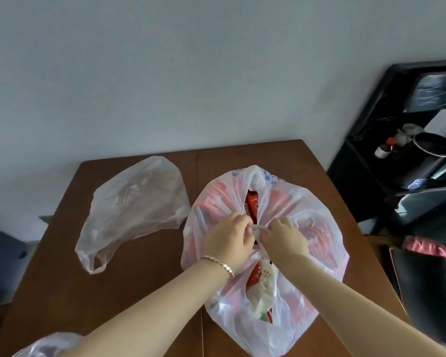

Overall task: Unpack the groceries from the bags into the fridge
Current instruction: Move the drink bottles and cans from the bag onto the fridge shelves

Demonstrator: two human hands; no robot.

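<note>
**While the knot holds, nothing comes out**

Although the grocery bag [317, 202] sits on the counter [139, 292], just right of the seam, its handles are tied shut. Left hand [228, 237] and right hand [283, 237] both have fingers curled in, pinching the knot [258, 228] from either side. Reads as the untying step, early in the task. Fridge not in view.

Handling notes:
- Bag film is thin, soft and translucent, with no stiffness. Likely tears if yanked, so pick the knot loose with fingertips rather than hauling the halves apart.
- Bag bulges full, so probably some weight. Lift by the handles or support from below, not by the film wall.
- Red carton [252, 206] shows through the far gap. Looks rigid; take it by its sides once the bag is open.
- Red-and-white packet [262, 282] shows in the near gap. Soft pouch, likely crushable, so grip lightly.

Also on the counter: flat clear bag [134, 204] to the left, apart from the full one, and the edge of another plastic bag [44, 346] at the near left corner.
</note>
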